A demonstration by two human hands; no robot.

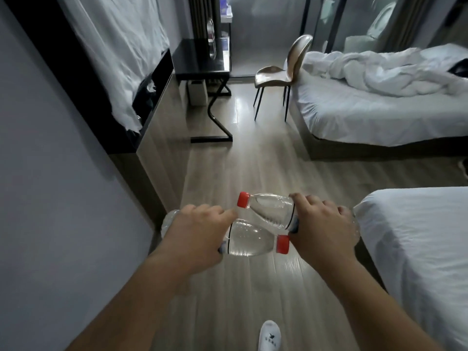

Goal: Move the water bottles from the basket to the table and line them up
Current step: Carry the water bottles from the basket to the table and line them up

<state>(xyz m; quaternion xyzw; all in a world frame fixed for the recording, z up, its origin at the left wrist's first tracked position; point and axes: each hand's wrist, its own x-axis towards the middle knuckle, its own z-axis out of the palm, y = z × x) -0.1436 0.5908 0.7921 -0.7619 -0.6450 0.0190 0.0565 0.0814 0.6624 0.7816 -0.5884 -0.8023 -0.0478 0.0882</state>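
I see both hands out in front in the lower middle of the frame, above the wooden floor (253, 160), each carrying one clear water bottle on its side. My left hand (200, 229) is wrapped over the label end of the lower bottle (250, 240), fingers curled round it from above, and the bottle's base sticks out past the hand toward the left of the frame. The lower cap (283, 244), red, points right and sits just beside my right wrist. My right hand (321, 224) grips the upper bottle (273, 209) the same way, fingers closed over its label band. The upper cap (243, 199), also red, points left and ends just above my left fingertips. The two bottles lie roughly parallel with their necks in opposite directions and their clear shoulders overlap in the view; I cannot tell whether they touch. The black counter (200, 62) stands well away in the upper middle of the frame, with a shiny chair (286, 69) to its right. A bed with a rumpled duvet (354, 110) fills the upper right, and a second bed (417, 236) is at the lower right, close to my right hand. A foot in a white slipper (269, 334) shows at the bottom edge.
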